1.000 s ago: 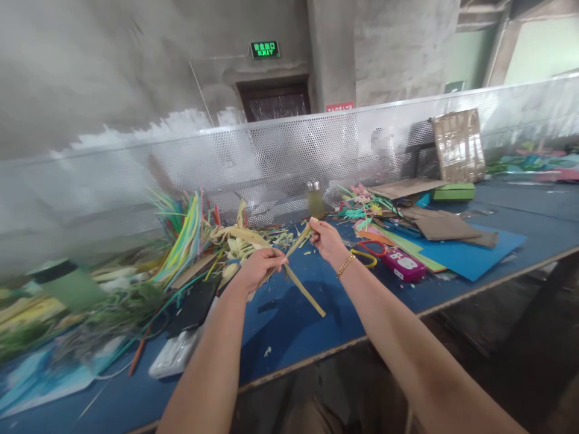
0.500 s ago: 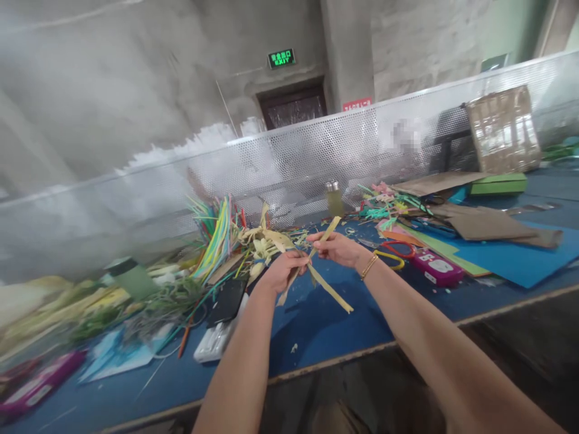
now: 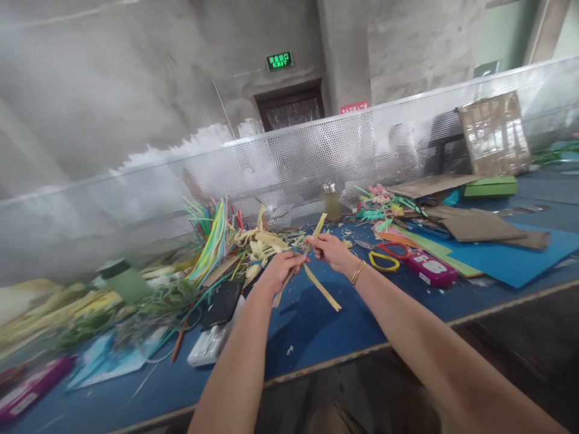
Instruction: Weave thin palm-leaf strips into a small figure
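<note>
Both hands hold long pale yellow leaf strips (image 3: 322,289) in the air above the blue table (image 3: 316,328). My left hand (image 3: 281,270) is closed in a pinch on the strips near their crossing. My right hand (image 3: 329,250), with a gold bracelet on the wrist, is closed on a strip that sticks up past its fingers. One strip hangs down to the right below the hands. The hands nearly touch each other.
A pile of coloured strips and leaves (image 3: 217,238) lies behind the hands. A black phone (image 3: 221,303), scissors with yellow and red handles (image 3: 384,258), a purple box (image 3: 429,269), a small bottle (image 3: 332,202), paper sheets (image 3: 506,253) and a green cup (image 3: 124,280) are around. A perforated metal screen (image 3: 316,157) backs the table.
The hands have drawn closer together on the strips, and the upper strip stands more upright. The camera view has shifted slightly.
</note>
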Motion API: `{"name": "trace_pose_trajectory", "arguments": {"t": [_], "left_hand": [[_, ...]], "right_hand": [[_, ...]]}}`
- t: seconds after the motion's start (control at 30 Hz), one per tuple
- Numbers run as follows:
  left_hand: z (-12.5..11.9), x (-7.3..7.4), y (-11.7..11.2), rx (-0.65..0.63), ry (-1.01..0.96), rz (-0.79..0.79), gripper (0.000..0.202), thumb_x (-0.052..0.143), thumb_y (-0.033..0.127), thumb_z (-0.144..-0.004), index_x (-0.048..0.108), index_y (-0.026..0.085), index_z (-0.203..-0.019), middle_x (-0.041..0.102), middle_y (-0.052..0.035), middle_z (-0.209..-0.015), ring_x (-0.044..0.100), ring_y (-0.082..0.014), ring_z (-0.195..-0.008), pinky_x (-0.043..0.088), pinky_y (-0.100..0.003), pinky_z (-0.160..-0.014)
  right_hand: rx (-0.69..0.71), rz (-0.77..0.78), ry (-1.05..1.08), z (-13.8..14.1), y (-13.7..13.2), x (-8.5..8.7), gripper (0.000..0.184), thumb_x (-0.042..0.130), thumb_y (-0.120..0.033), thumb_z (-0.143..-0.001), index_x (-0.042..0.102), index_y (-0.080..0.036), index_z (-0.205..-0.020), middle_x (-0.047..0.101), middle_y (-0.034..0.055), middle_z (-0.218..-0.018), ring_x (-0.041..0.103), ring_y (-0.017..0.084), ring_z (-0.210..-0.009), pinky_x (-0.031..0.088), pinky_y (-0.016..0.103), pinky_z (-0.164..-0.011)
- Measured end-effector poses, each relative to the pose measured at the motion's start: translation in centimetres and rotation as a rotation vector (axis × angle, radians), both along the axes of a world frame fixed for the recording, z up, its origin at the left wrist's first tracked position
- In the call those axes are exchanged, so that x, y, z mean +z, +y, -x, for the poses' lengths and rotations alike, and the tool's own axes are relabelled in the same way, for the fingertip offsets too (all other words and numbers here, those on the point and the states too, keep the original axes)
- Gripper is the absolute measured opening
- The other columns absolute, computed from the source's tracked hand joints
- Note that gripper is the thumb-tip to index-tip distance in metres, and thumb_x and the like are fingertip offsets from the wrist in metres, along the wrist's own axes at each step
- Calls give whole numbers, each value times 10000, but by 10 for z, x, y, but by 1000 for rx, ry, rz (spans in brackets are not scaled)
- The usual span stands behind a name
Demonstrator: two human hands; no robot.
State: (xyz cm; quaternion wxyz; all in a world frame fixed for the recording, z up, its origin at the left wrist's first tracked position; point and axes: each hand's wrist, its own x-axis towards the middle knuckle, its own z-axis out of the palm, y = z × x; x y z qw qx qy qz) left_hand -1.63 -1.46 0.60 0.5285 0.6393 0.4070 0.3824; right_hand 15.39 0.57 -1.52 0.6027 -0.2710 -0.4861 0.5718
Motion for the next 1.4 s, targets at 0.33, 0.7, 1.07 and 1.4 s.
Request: {"name": "trace_pose_trajectory", "arguments": {"t": [0.33,0.7,1.07,1.4], "left_hand": [[2,5,2,-46,136,-109,251,698,381,-655,665,133,-679,457,35,-452,354,-84,-444,214,-251,-502],[10,5,2,-122,129,-64,281,685,416,-677,655,137,-672,444,33,-458,362,-94,-460,247,-248,-500],[5,3,3,-119,157,-45,250,689,393,-669,648,147,-653,436,37,-454,361,-93,-456,251,-250,-502],[12,4,2,-165,83,29,237,689,377,-671,636,146,-664,413,38,-434,342,-87,-444,231,-239,-484]], "right_hand": [[-271,-26,65,-2,6,2,395,777,-507,-573,568,-172,-594,376,-79,-457,272,44,-416,202,226,-405],[-219,-61,173,-23,2,17,393,778,-494,-597,515,-204,-634,366,-70,-525,299,67,-477,261,243,-463],[-504,-42,-109,-27,9,7,270,682,-406,-688,548,-191,-595,355,-58,-534,293,86,-522,246,238,-488],[17,35,265,-33,-3,22,261,778,-355,-650,623,-185,-773,424,-76,-585,367,53,-516,344,206,-505]]}}
